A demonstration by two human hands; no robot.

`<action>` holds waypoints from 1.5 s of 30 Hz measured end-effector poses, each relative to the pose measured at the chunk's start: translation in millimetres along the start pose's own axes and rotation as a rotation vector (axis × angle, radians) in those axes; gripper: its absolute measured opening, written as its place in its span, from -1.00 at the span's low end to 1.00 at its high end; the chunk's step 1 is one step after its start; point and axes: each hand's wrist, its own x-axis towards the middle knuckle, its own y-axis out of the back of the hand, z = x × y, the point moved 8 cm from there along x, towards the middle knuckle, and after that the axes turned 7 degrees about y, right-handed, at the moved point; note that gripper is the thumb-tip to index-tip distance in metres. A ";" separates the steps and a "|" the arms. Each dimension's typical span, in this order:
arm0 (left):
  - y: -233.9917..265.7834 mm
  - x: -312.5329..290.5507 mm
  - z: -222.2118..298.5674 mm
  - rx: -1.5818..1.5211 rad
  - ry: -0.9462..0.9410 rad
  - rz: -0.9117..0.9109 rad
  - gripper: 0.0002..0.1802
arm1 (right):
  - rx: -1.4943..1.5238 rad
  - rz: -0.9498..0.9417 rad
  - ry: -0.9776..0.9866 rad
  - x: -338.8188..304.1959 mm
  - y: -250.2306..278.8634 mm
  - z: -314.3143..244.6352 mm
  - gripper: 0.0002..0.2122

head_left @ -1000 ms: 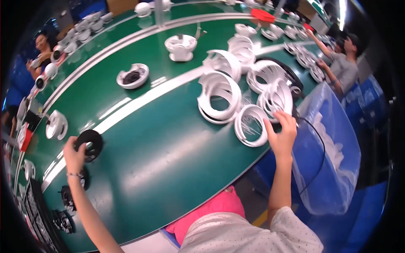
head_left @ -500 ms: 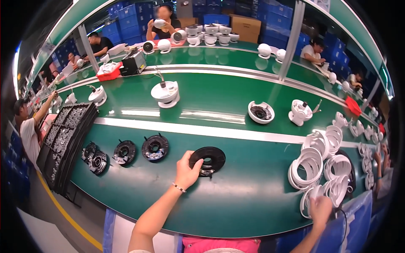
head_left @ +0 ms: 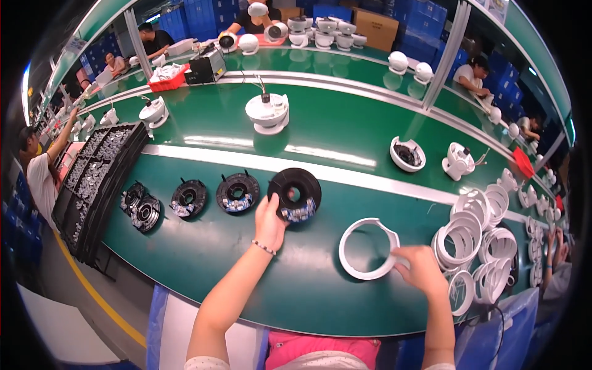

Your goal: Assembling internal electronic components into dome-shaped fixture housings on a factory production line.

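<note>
My left hand (head_left: 271,223) grips a round black disc (head_left: 285,184) by its lower left edge. The disc has a hole in its middle and a strip of small blue and silver electronic parts along its lower side. To the right, my right hand (head_left: 422,269) pinches a white plastic ring (head_left: 346,258) at its right edge, where the rim has a notch. The ring is tilted a little above the green bench (head_left: 308,302). Left of the held disc lie similar black discs (head_left: 237,191), with electronic parts showing on them.
Stacked white rings (head_left: 459,237) stand at the bench's right. A black tray of small clear parts (head_left: 98,169) fills the left end. Beyond a pale strip, white round housings (head_left: 267,112) sit on the far green surface. Several people work around the line.
My right hand has come left from the stacked rings, bringing one white ring with it. The black disc in my left hand has been raised and turned so its electronic parts show.
</note>
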 end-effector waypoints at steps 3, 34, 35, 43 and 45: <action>-11.7 0.9 11.1 -0.049 -0.061 -0.073 -0.68 | -0.013 -0.103 0.070 13.7 -23.7 23.3 -0.76; -65.2 -42.6 -46.9 0.346 0.103 -0.528 -0.24 | 0.893 0.484 -0.205 77.3 -68.3 -7.6 0.03; -66.6 -47.9 -46.3 0.381 0.180 -0.588 -0.22 | 0.877 0.455 -0.232 79.8 -71.9 -6.6 0.06; -63.3 -36.2 -26.7 -0.247 0.482 -0.487 -0.22 | 0.533 0.193 0.022 94.6 -65.9 -56.4 0.11; -63.0 -33.5 -28.1 -0.273 0.483 -0.478 -0.32 | 0.576 0.198 -0.027 95.9 -71.6 -51.9 0.11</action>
